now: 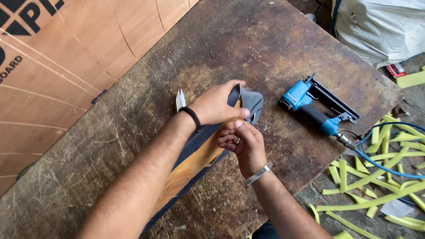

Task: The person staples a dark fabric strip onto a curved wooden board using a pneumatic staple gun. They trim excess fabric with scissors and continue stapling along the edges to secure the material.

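Note:
A long narrow wooden board (191,168) wrapped in dark grey fabric (252,104) lies on the scratched wooden table (114,140). My left hand (215,105), with a black band on its wrist, presses down on the board's far end and pulls the fabric over it. Just below, my right hand (244,143), wearing a metal bangle, pinches the fabric at the board's edge. A pair of scissors (180,100) shows partly behind my left wrist. A blue pneumatic stapler (314,107) lies on the table to the right of my hands.
A blue air hose (404,168) curls from the stapler over the floor at right. Several yellow foam strips (406,195) litter that floor. Large plywood sheets (43,63) lie to the left. A white sack (394,23) stands at the top right.

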